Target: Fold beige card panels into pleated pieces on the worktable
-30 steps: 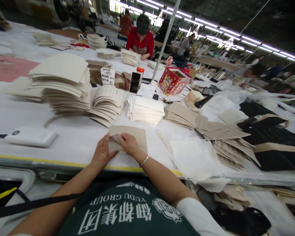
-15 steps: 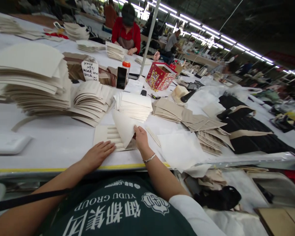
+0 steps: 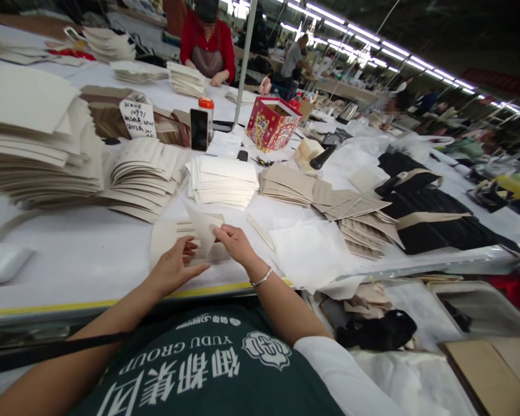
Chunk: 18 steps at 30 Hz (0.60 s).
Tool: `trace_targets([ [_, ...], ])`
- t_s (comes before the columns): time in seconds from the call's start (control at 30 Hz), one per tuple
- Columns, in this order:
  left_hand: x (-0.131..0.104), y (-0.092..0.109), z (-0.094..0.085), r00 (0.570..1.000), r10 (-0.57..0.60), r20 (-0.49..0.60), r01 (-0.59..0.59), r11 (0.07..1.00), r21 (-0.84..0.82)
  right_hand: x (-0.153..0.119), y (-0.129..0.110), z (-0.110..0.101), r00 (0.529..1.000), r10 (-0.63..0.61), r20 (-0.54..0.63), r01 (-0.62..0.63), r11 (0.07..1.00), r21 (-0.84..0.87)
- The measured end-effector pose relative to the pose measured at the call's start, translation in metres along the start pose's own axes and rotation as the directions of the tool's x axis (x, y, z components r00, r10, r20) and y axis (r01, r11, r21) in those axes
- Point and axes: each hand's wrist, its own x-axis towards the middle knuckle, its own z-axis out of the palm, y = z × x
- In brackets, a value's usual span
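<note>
In my right hand [image 3: 233, 242] I pinch the edge of a thin white sheet [image 3: 200, 224], which stands tilted and curled up from the table. Beneath it lies a cream panel [image 3: 161, 238] with several parallel slots, flat near the table's front edge. My left hand [image 3: 176, 264] hovers at the panel's near side, fingers curved and thumb apart, holding nothing. Just beyond, a pile of white sheets [image 3: 223, 184] rests on the table. A narrow cream strip [image 3: 261, 232] lies to the right of my right hand.
Tall stacks of cream panels [image 3: 30, 144] stand at left. Beige pieces [image 3: 286, 184], a loose white sheet [image 3: 309, 251] and black fabric [image 3: 433, 219] spread rightward. A phone [image 3: 199, 130], a red box [image 3: 272, 124] and a pole [image 3: 245, 63] stand farther back. A co-worker [image 3: 208, 43] works opposite.
My left hand has lifted from lying flat, with its fingers now curved and thumb apart. My right hand has brought the sheet's edge closer to the left hand. The whole view has shifted slightly.
</note>
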Motion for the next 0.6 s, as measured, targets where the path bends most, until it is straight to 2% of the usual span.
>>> trace_targets([
  [0.07,0.004,0.010,0.006,0.989,-0.119,0.090,0.131,0.981,-0.140,0.000,-0.001,-0.004,0.987,0.001,0.158,-0.004,1.000,0.018],
  [0.1,0.005,0.012,0.009,0.983,-0.148,0.109,0.166,0.970,-0.180,0.000,0.001,-0.008,0.985,0.004,0.171,-0.005,1.000,0.006],
  [0.17,0.009,0.013,0.014,0.977,-0.204,0.057,0.212,0.945,-0.249,-0.001,0.007,-0.018,0.996,-0.018,0.093,0.031,0.989,-0.141],
  [0.23,0.011,0.010,0.018,0.957,-0.289,-0.033,0.264,0.910,-0.320,-0.004,0.017,-0.025,0.996,-0.077,0.048,0.090,0.913,-0.397],
  [0.33,0.014,0.009,0.023,0.918,-0.395,-0.037,0.358,0.864,-0.354,-0.008,0.035,-0.029,0.989,-0.081,0.127,0.144,0.744,-0.652],
  [0.4,0.016,0.010,0.025,0.900,-0.436,-0.009,0.411,0.853,-0.321,-0.010,0.043,-0.028,0.985,-0.058,0.162,0.157,0.685,-0.711],
  [0.47,0.017,0.011,0.027,0.901,-0.433,-0.029,0.415,0.879,-0.235,-0.009,0.049,-0.026,0.982,-0.054,0.179,0.170,0.658,-0.733],
  [0.6,0.014,0.003,0.033,0.946,-0.286,-0.155,0.293,0.956,0.027,-0.004,0.050,-0.027,0.976,-0.023,0.215,0.177,0.659,-0.731],
])
